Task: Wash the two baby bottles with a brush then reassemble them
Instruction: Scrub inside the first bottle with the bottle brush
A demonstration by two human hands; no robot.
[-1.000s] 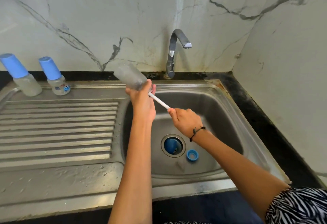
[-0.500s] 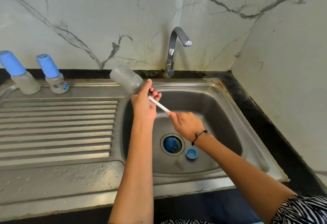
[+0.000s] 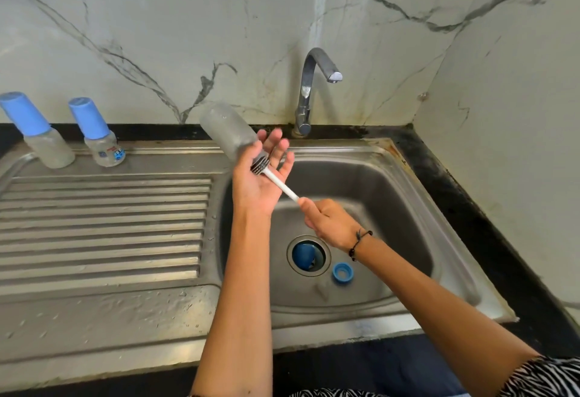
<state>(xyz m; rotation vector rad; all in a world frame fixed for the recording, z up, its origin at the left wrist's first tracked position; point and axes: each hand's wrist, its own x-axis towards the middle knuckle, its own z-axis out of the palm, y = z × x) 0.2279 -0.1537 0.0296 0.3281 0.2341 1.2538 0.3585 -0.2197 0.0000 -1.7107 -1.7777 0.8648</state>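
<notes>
Since a moment ago the brush (image 3: 276, 181) has slid out until its grey bristles show at the bottle (image 3: 227, 131) mouth, and the left hand (image 3: 260, 177) has spread its fingers, the bottle resting against thumb and palm. Gripping the white handle is the right hand (image 3: 329, 224). Frosted and clear, the bottle tilts over the sink (image 3: 392, 202) edge.

brush (image 3: 272, 177) head: mostly inside bottle (image 3: 227, 133) | handle end: hidden in right hand (image 3: 329, 222)
</notes>
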